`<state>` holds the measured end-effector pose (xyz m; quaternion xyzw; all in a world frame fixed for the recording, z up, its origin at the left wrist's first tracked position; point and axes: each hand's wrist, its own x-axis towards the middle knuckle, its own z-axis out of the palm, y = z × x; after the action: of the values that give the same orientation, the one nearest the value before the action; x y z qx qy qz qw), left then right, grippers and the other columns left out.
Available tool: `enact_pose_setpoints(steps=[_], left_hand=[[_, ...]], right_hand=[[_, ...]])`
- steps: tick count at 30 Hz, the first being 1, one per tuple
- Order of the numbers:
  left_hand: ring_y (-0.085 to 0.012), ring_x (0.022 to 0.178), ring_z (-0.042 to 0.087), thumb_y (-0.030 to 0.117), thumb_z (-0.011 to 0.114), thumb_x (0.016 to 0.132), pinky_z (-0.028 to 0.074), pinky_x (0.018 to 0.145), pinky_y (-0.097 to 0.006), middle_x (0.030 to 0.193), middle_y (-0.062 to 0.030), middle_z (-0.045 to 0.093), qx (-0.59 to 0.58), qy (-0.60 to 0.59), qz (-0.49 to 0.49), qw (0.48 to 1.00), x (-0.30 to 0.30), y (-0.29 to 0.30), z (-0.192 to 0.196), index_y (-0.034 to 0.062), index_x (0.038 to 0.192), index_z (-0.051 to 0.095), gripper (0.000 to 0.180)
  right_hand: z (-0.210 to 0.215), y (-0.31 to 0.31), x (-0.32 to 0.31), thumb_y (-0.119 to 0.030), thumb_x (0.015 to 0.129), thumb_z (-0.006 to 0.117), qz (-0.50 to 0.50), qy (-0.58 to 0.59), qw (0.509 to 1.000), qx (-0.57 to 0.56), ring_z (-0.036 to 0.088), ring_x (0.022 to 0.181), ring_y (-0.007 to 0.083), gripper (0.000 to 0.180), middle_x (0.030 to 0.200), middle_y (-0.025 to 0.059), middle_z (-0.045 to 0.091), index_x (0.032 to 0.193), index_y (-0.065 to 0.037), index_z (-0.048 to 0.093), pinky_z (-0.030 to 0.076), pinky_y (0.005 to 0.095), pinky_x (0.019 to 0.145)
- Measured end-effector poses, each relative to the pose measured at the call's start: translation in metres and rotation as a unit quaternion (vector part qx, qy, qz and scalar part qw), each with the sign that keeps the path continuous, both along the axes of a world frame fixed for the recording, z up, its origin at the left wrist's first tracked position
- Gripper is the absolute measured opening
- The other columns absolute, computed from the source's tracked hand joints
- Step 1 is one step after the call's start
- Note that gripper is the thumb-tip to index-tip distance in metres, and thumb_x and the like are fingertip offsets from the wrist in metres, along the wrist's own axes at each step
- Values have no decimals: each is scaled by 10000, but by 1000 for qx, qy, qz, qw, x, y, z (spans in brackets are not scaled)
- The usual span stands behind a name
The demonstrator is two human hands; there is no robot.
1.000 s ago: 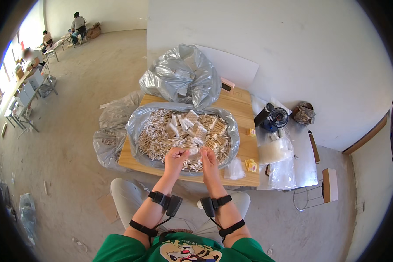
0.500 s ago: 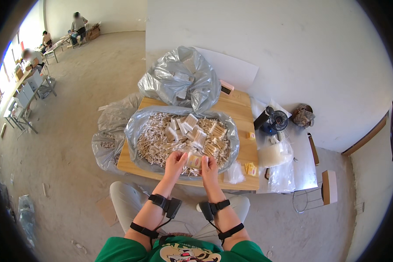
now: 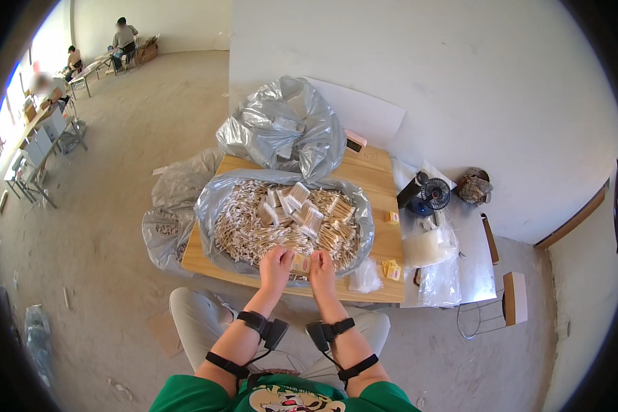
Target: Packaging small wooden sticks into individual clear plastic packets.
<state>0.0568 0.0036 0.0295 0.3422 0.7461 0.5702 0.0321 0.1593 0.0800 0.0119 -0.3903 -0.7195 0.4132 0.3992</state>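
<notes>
Between my two hands is a small clear plastic bag with a yellow label card point(image 3: 300, 264). My left hand point(image 3: 275, 270) pinches its left side, and my right hand point(image 3: 321, 270) pinches the right. Both are above the near rim of a wide container lined with grey plastic point(image 3: 365, 220). Loose cotton swabs point(image 3: 237, 223) with pale sticks fill the container. Clear-wrapped packs of swabs point(image 3: 297, 196) lie on top of them, just beyond my fingers. The fingertips partly cover the bag's edges.
A wooden table point(image 3: 381, 178) carries the container and a large grey plastic bag point(image 3: 281, 127). Yellow cards point(image 3: 391, 270) and empty clear bags point(image 3: 366, 277) lie at the near right. A small black fan point(image 3: 435, 193) stands on a side table. People work at tables far left.
My hands have moved slightly down toward me and closer together, with the bag between them. The view has shifted a little. The packs have stayed in place.
</notes>
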Motion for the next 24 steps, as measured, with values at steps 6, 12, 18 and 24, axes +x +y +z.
enact_pose_setpoints(steps=[6,12,18,24], left_hand=[[-331,523,495,138,639,813,405,509,-362,595,-168,527,36,-60,37,997,2,2,-8,13,709,552,185],[-334,557,483,100,617,821,401,526,-366,622,-170,513,32,-25,30,999,-6,8,-16,5,728,521,164],[-305,525,465,173,626,841,389,515,-367,574,-159,485,-21,-77,88,993,-46,5,-35,-6,703,483,267],[-193,423,466,189,611,868,380,428,-330,533,-95,481,-19,-105,133,985,-75,4,-54,0,720,487,270]], right_hand=[[-8,5,-4,-262,934,484,-16,57,998,-12,494,566,249,271,633,135,520,824,-19,528,403,349,554],[-8,7,-13,-302,940,452,-26,-87,996,1,522,594,345,328,661,201,538,834,-9,554,406,404,569],[-11,43,-14,-313,934,465,-49,-117,991,40,488,546,357,359,572,176,487,748,-9,508,379,425,531],[-15,77,-23,-282,919,490,-15,-118,985,121,532,615,366,238,773,168,565,889,-47,518,417,432,553]])
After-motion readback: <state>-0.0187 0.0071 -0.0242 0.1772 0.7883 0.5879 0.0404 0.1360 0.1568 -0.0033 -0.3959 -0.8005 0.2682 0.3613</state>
